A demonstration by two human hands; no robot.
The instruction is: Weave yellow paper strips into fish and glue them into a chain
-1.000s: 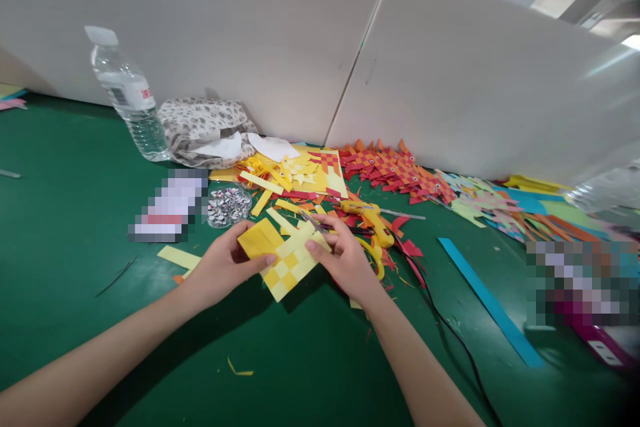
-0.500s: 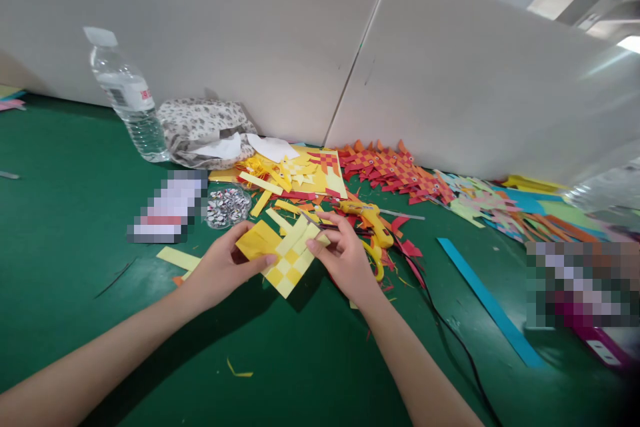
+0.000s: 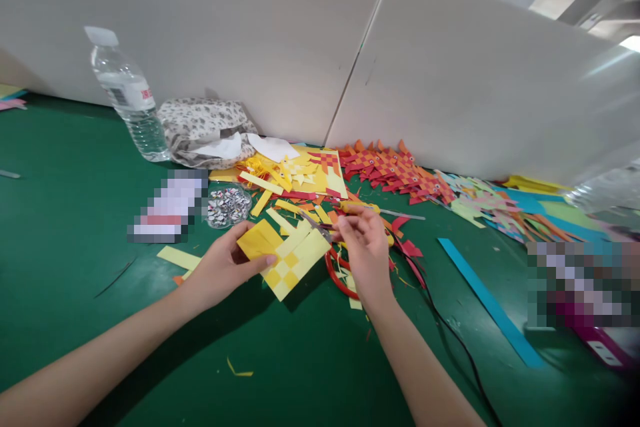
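Note:
My left hand [image 3: 225,267] is closed on the left side of a woven paper piece [image 3: 287,267], a yellow and pale-yellow checkerboard with loose strip ends at its top. Its thumb lies flat on the front. To the right of the weave, my right hand [image 3: 367,250] has its fingers curled at a pair of scissors [image 3: 325,233]. The metal blades point up and left behind the paper, and a red handle loop shows below the hand. The fingers cover the rest of the scissors, and I cannot tell whether they are off the table.
A yellow glue gun [image 3: 373,208] lies partly behind my right hand, its black cord [image 3: 460,340] running toward me. Beyond are paper scraps, googly eyes [image 3: 227,205], red-orange woven fish [image 3: 395,170] and a water bottle [image 3: 130,100]. A blue strip [image 3: 490,303] lies right.
My right hand has let go of the woven piece and moved slightly right, onto the scissors. The weave's right side is now uncovered, while my left hand keeps hold.

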